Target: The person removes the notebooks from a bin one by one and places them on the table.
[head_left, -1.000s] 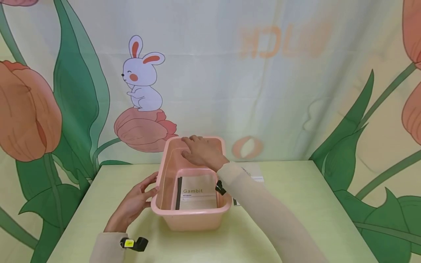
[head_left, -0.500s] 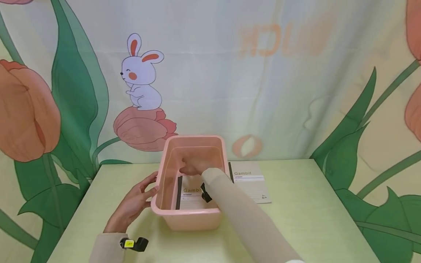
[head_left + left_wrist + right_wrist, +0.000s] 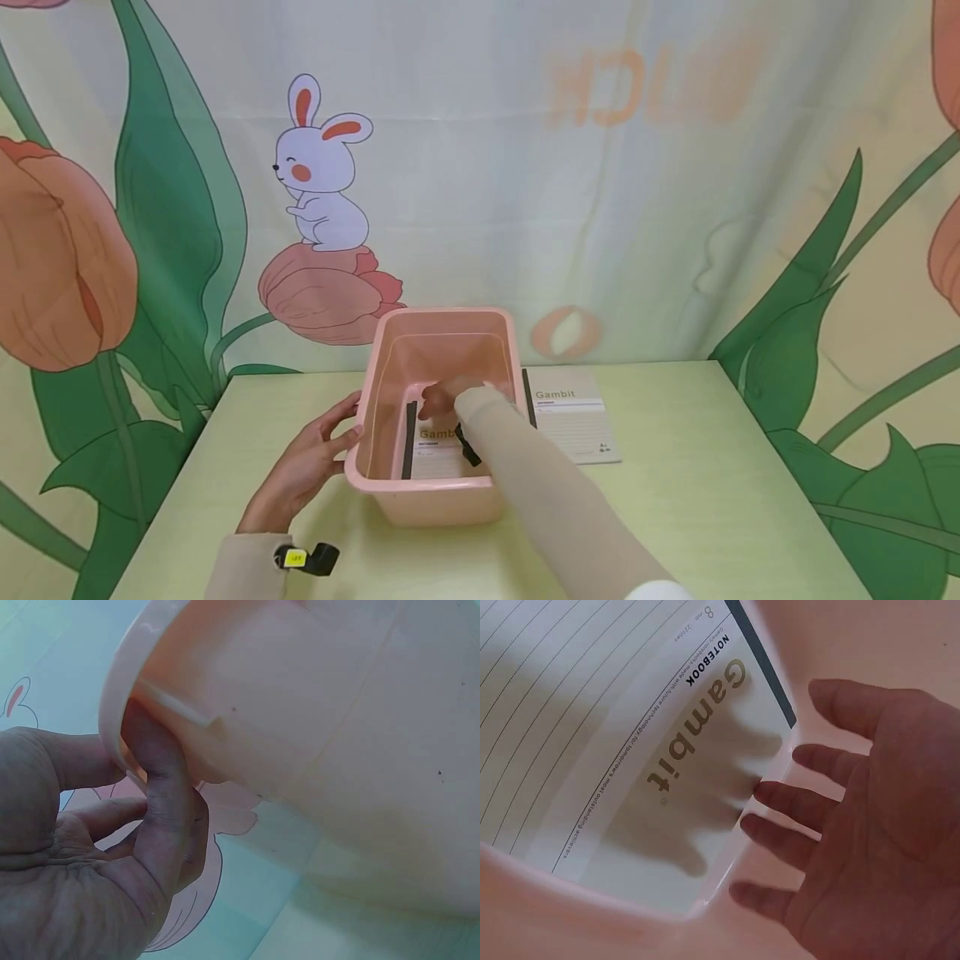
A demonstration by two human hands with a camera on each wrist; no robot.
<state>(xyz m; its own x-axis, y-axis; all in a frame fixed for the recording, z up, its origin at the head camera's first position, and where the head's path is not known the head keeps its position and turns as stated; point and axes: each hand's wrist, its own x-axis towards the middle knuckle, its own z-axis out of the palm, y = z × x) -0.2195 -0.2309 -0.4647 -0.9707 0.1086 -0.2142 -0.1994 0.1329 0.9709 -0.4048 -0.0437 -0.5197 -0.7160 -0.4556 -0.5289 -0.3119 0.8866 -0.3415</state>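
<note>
A pink plastic tub (image 3: 438, 504) stands on the table, with a notebook (image 3: 438, 467) marked "Gambit" lying cover up on its bottom. My left hand (image 3: 303, 462) grips the tub's left rim, and the left wrist view shows the thumb and fingers (image 3: 161, 787) on either side of the lip. Down inside the tub is my right hand (image 3: 446, 398), palm facing the wrist camera. Its spread fingers (image 3: 799, 802) reach toward the notebook's (image 3: 630, 750) top edge, casting a shadow on the cover. In the head view, the right sleeve overlaps part of that notebook.
Another Gambit notebook (image 3: 573, 425) lies flat on the table just right of the tub. The pale green tabletop (image 3: 712, 500) runs back to a curtain (image 3: 465, 183) printed with tulips and a rabbit. Black wrist cameras sit on both cuffs.
My right hand has come down from over the tub's far end to inside it, near the notebook. The right arm has shifted left, uncovering the second notebook. The left hand stays on the rim.
</note>
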